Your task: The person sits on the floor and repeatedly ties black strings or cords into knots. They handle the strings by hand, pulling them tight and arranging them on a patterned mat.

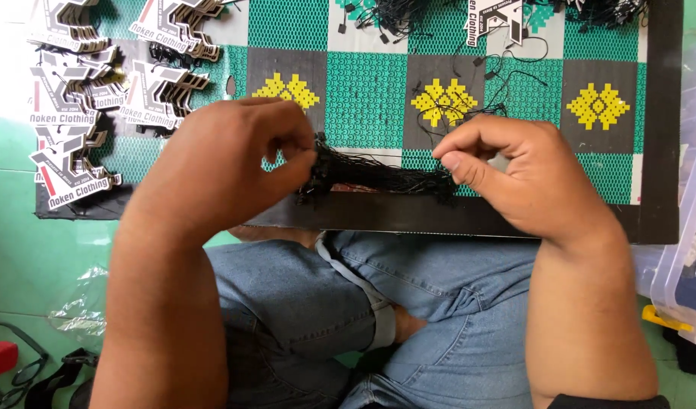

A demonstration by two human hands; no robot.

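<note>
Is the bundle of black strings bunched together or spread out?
Bunched: the black strings form one tight bundle pinched between left hand and right hand.

The left end of the bundle of thin black cords (378,176) is buried inside the left hand (234,159). At the right edge, the clear plastic storage box (677,273) is cut off, contents indistinct.

Pale green tiled floor (15,250) under a patterned mat (367,91)

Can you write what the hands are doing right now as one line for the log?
left hand: pinches string bundle | right hand: pinches its other end | under: patterned mat | nearby: card tags
</note>
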